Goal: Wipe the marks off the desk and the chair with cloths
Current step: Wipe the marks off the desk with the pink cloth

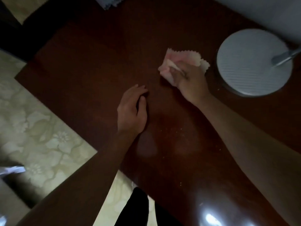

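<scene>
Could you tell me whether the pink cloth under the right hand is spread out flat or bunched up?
Bunched up. The pink cloth is crumpled into folds under the right hand, with only its zigzag edges sticking out on the dark wooden desk.

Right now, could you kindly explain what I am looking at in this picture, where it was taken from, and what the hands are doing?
There is no machine here. This single picture comes from a camera worn on a person's head, looking down at their own two bare arms over a dark wooden desk. The right hand presses a pink cloth against the desk, as if wiping. The left hand rests on the wood with fingers loosely curled, holding nothing. To the right stands a round white lamp base. Small pale specks dot the wood nearer the person. Patterned floor shows at left.
</scene>
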The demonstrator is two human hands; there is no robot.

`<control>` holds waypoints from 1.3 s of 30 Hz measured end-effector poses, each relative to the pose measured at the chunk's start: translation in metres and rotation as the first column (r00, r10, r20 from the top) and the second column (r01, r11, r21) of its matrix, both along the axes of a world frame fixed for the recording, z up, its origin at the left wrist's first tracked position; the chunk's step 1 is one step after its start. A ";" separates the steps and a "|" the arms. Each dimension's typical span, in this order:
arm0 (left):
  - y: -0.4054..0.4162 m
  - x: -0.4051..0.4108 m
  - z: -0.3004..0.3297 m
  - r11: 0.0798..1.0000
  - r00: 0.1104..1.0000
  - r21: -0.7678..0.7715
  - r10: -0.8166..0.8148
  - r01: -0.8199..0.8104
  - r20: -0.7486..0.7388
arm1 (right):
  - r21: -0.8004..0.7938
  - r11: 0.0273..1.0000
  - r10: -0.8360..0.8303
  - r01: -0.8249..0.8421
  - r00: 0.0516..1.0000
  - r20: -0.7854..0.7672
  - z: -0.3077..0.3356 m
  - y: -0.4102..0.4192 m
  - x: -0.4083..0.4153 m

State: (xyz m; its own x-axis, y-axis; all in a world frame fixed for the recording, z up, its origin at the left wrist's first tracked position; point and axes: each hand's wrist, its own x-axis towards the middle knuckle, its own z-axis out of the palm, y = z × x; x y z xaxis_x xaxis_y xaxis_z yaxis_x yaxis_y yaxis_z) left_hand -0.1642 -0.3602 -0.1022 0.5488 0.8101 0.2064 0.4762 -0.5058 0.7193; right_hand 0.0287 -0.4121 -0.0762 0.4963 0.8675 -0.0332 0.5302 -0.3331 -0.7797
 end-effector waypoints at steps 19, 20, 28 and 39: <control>-0.057 -0.102 0.017 0.937 0.981 -0.291 -0.191 0.191 0.029 | 0.207 0.978 0.009 0.015 0.993 -0.114 -0.007 -0.136 -0.176; -0.060 -0.104 0.019 0.935 0.977 -0.289 -0.211 0.207 0.015 | 0.211 0.977 0.021 -0.001 0.995 -0.093 -0.006 -0.152 -0.203; -0.061 -0.109 0.016 0.915 0.967 -0.321 -0.255 0.244 0.008 | 0.102 0.905 -0.404 0.412 0.910 -0.096 0.009 -0.148 -0.131; -0.056 -0.112 0.016 0.900 0.961 -0.335 -0.268 0.277 0.073 | 0.246 0.593 -0.606 0.767 0.626 -0.490 0.024 -0.153 -0.234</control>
State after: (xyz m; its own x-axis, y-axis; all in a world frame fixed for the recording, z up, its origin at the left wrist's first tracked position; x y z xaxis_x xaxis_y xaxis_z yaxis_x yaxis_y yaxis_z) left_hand -0.2762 -0.4160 -0.0857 0.7565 0.6529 -0.0379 0.3349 -0.3371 0.8799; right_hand -0.2052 -0.5654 -0.0518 0.9713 0.2309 -0.0577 -0.0339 -0.1057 -0.9938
